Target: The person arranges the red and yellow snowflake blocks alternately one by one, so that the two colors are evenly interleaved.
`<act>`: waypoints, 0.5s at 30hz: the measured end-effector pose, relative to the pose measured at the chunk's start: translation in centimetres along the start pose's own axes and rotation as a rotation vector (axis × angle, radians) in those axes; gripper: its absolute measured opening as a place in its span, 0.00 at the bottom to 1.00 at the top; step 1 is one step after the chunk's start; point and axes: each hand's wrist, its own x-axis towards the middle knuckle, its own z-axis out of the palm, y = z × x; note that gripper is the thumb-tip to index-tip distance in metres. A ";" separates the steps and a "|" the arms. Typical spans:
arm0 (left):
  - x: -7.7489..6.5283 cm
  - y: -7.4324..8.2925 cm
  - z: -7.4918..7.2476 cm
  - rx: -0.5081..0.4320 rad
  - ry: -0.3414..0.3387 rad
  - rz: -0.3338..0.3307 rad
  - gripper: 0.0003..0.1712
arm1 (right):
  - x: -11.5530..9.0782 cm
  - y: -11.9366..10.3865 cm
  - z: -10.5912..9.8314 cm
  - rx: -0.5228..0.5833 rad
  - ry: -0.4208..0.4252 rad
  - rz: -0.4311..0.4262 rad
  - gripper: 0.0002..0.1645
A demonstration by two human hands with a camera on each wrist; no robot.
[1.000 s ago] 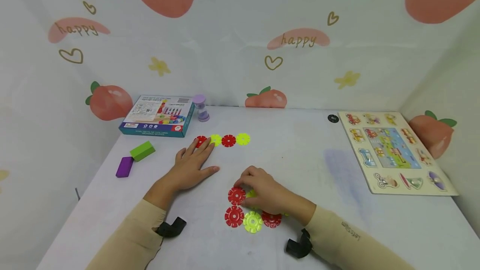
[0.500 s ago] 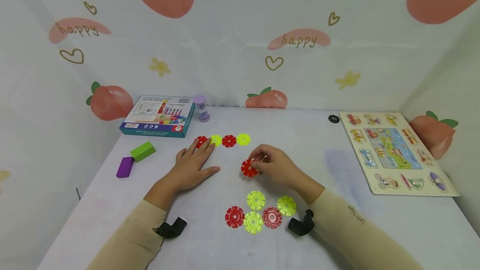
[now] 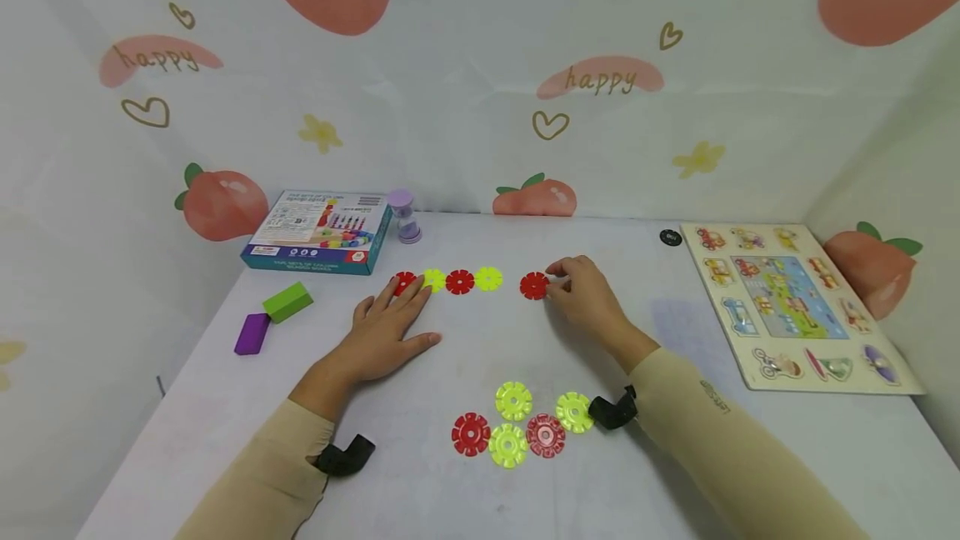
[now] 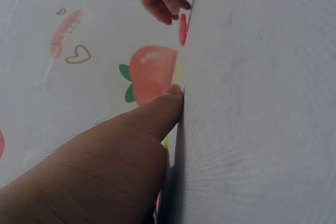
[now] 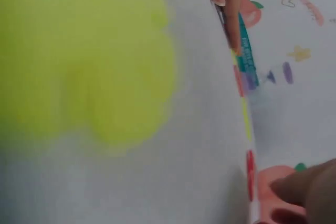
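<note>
My right hand (image 3: 587,298) pinches the right edge of a red notched plastic snowflake disc (image 3: 534,286), close to the table at the back. To its left lies a row of alternating discs, with a yellow disc (image 3: 489,278) at the right end and a red disc (image 3: 460,282) beside it. My left hand (image 3: 382,336) rests with fingers spread, its fingertips over the left-end red disc (image 3: 404,282) and a yellow disc (image 3: 433,279), partly covering them. The left wrist view shows the red disc edge-on below the right fingers (image 4: 170,6).
Nearer me lie loose discs, among them a red one (image 3: 471,434) and a yellow one (image 3: 513,401). A box (image 3: 315,232), an hourglass (image 3: 405,217), a green block (image 3: 288,302) and a purple block (image 3: 252,333) stand left; a picture puzzle board (image 3: 795,307) lies right.
My right hand has picked the red disc up from the near group and carried it away from me and rightward, to the right of the row. The left hand stays put.
</note>
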 end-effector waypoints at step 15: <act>0.1 0.1 0.0 0.004 0.010 0.006 0.51 | 0.0 -0.8 0.1 -0.439 -0.291 -0.186 0.46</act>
